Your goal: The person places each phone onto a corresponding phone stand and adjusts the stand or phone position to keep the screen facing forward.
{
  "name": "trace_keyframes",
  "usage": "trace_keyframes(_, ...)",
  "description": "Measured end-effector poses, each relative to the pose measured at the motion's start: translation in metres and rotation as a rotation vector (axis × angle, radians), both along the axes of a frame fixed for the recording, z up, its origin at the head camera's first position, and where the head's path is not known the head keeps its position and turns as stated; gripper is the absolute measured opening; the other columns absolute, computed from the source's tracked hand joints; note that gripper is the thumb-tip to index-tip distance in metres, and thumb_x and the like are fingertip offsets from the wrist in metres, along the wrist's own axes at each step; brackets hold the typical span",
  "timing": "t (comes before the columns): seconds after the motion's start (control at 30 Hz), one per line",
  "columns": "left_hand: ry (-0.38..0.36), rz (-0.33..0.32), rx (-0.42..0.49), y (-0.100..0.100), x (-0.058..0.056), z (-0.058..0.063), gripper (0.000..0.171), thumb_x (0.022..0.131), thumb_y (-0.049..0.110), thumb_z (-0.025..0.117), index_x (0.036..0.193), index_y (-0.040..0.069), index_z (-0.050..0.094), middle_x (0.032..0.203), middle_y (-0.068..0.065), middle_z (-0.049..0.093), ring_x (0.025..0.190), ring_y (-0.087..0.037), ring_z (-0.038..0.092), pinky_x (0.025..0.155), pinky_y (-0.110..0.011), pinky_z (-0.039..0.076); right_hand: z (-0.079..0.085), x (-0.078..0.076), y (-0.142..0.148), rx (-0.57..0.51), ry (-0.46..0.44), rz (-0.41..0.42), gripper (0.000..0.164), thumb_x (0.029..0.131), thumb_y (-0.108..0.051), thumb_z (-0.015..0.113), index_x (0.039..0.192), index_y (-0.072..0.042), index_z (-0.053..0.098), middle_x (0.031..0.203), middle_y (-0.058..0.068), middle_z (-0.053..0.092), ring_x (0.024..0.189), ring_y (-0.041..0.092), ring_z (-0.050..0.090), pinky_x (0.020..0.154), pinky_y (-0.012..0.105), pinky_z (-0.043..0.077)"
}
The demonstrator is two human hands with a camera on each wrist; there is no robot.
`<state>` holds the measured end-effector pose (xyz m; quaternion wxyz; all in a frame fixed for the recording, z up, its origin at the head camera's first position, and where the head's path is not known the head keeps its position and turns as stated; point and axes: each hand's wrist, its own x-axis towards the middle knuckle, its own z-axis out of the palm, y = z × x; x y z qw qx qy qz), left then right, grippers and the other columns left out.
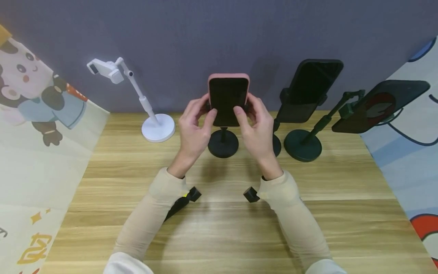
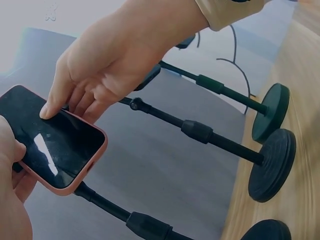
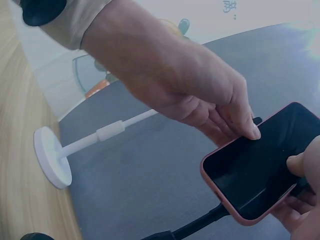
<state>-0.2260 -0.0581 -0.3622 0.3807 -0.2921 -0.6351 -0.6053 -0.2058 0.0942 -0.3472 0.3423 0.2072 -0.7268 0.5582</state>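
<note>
Pink-cased phone [image 1: 228, 97] upright, screen toward the person, above the round base of the middle black stand [image 1: 223, 146]. Left hand [image 1: 194, 129] and right hand [image 1: 259, 129] pinch it from opposite sides, thumbs on the glass, other fingers curled round behind the edges. Stem runs up behind the phone in both wrist views; small dark parts show at the long edges, likely clamp arms. Whether they hold it fully, cannot tell (the phone itself hides the holder).

Step looks like seating or angling the phone in its holder. Done well: matched force from both sides, so nothing twists; thumbs near the rim rather than mid-screen; clamp arms settled over the case edge before the fingers ease off. Go lightly, since the slim stand could tip. Right side is the crowded one: neighbouring black stand [image 1: 277, 146] is partly hidden by that hand, an easy knock. One hand should let go first, as a test.
</note>
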Motion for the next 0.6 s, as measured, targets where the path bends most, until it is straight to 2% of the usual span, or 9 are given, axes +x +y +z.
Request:
trace_keyframes(0.2,-0.036,0.002,0.013,0.0,0.0,0.004,0.034,0.086,0.001,0.063,0.116,-0.015,0.06,0.099,-0.024,0.061,0.09,-0.022,0.061,0.078,-0.033,0.055,0.015,0.008,-0.002,0.002,-0.084,-0.017,0.035,0.088,-0.008,0.063,0.121,0.005,0.059,0.105,0.017,0.063,0.088,0.015,0.062,0.081,0.031,0.054)
trace_keyframes(0.37,-0.063,0.002,0.016,0.001,0.001,0.007,0.034,0.087,0.004,0.063,0.116,-0.013,0.061,0.097,-0.022,0.061,0.087,-0.021,0.062,0.077,-0.032,0.055,0.032,0.019,-0.005,-0.052,-0.169,0.035,0.035,0.09,-0.006,0.06,0.121,0.01,0.057,0.108,0.022,0.063,0.088,0.016,0.062,0.081,0.028,0.054)
trace_keyframes(0.47,-0.07,-0.001,0.014,0.001,0.002,0.008,0.034,0.087,0.005,0.063,0.117,-0.012,0.061,0.097,-0.022,0.061,0.086,-0.02,0.062,0.076,-0.031,0.055,0.033,0.021,-0.004,-0.097,-0.201,0.069,0.035,0.09,-0.004,0.06,0.122,0.01,0.056,0.109,0.023,0.063,0.088,0.016,0.062,0.081,0.026,0.053)
trace_keyframes(0.6,-0.073,-0.001,0.018,0.002,0.003,0.007,0.034,0.086,0.003,0.063,0.116,-0.013,0.061,0.097,-0.022,0.06,0.084,-0.021,0.062,0.075,-0.031,0.055,0.031,0.022,-0.004,-0.098,-0.207,0.07,0.036,0.09,-0.005,0.06,0.122,0.01,0.056,0.108,0.023,0.062,0.087,0.016,0.061,0.082,0.027,0.053)
